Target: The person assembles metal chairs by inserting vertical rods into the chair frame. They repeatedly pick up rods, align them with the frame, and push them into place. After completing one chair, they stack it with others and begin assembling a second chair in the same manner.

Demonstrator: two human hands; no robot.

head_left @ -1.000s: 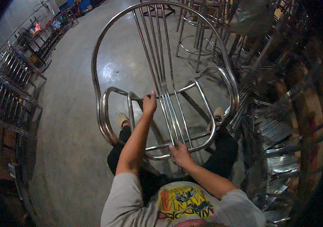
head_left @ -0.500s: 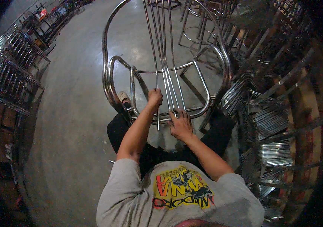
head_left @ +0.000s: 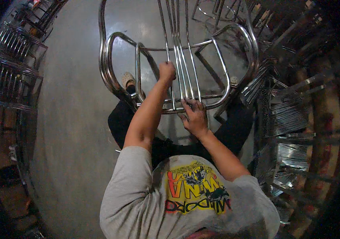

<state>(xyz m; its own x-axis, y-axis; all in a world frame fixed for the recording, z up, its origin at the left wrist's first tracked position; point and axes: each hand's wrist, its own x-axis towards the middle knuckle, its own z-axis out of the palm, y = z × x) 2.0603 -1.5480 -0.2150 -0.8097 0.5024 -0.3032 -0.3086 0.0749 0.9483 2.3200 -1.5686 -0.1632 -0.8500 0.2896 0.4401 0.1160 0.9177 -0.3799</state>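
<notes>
Head view shows the left hand (head_left: 167, 71) closed round a thin rod of the shiny chrome tube chair frame (head_left: 178, 59) at upper centre, the right hand (head_left: 194, 115) spread loosely on its lower bar, so the frame could twist and pinch fingers.

A bare grey concrete floor (head_left: 74, 119) fills most of the scene, smooth and slightly glossy, with a pale patch of reflected light far in the middle. Along the left side stand stacked metal frames (head_left: 14, 67) of shiny tube, some upright, ranged from near to far along what may be a brick or timber wall; that edge is too dark to tell. On the right, a dense heap of polished steel parts (head_left: 289, 119) rises in layers, catching the light in bright streaks, with reddish-brown upright posts (head_left: 321, 99) behind it. At the far right, more tubular frames (head_left: 213, 10) stand on the floor. The corners of the room fall into deep shadow.
</notes>
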